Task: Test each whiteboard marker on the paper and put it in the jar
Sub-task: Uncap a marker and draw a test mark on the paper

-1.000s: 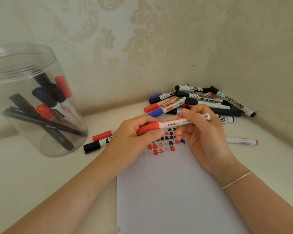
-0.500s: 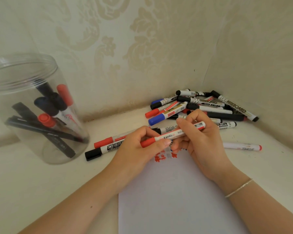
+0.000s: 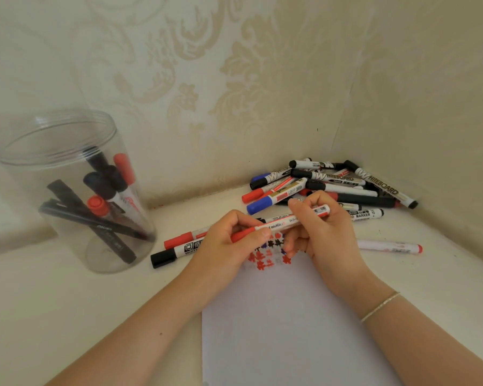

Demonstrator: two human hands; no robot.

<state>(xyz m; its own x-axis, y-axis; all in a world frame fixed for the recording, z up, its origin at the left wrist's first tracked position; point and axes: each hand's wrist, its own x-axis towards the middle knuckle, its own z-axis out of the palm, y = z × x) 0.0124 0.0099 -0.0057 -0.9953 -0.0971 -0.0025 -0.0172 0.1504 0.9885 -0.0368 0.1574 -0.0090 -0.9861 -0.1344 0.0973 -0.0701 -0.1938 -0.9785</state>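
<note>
— Both hands are on one marker, yes?
— Yes. Left hand [image 3: 229, 240] pinches the red cap end of the red-capped marker [image 3: 283, 222]; right hand [image 3: 322, 232] grips its white barrel. It is held level just above the far edge of the paper [image 3: 290, 324].

— What lies under them?
— Red, black and blue test marks [image 3: 265, 259], partly hidden by the fingers. The sheet runs off the bottom edge of view.

— And around the hands?
— Left of the left hand, a red marker [image 3: 180, 239] and a black-capped marker [image 3: 168, 256] lie on the table [image 3: 53, 316], their far ends covered by that hand. Right of the right hand lies a white marker [image 3: 389, 246] with a red end.

— Farther back?
— A clear jar [image 3: 67, 190] stands at the left, upright, with several black, blue and red markers leaning inside. In the corner against the wall [image 3: 234, 79] is a pile of markers [image 3: 332, 185]; the right hand covers its near edge, so I can't count them.
</note>
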